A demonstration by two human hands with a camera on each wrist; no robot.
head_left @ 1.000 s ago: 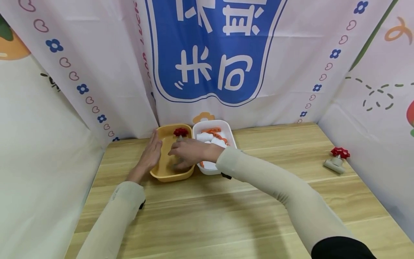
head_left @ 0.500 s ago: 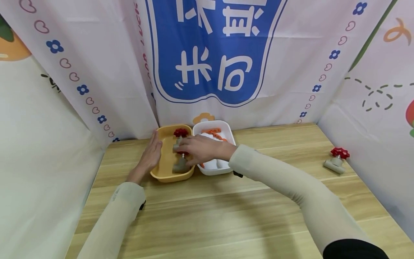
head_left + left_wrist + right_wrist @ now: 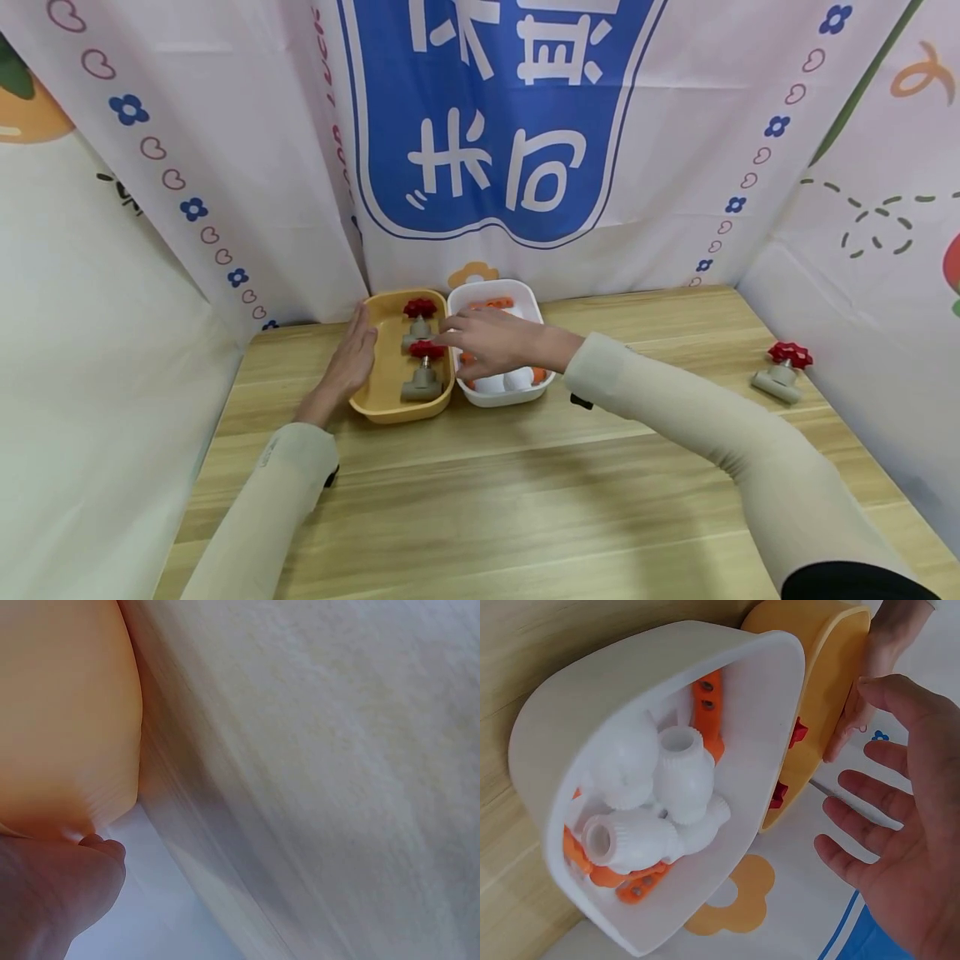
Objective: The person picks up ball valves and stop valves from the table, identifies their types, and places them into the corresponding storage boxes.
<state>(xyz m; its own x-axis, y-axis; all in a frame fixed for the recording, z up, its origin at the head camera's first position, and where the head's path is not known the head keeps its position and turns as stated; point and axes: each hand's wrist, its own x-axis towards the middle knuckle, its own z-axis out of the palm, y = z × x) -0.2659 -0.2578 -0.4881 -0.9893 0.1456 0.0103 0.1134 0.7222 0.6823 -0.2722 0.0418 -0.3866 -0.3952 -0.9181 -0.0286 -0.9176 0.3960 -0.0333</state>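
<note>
Two grey valves with red handwheels, a back valve and a front valve, stand in the yellow tray. My left hand rests along the tray's left wall with its fingers straight; the left wrist view shows part of that hand against the yellow wall. Above the white tray is my right hand, its fingers spread and holding nothing. The right wrist view shows white plastic fittings and orange perforated pieces inside the white tray.
A third grey valve with a red handwheel lies on the right side of the wooden table. The two trays stand side by side at the table's back edge, against a printed cloth.
My right hand has let go of the front valve in the yellow tray and moved right, over the white tray. The left hand has stayed against the yellow tray.
</note>
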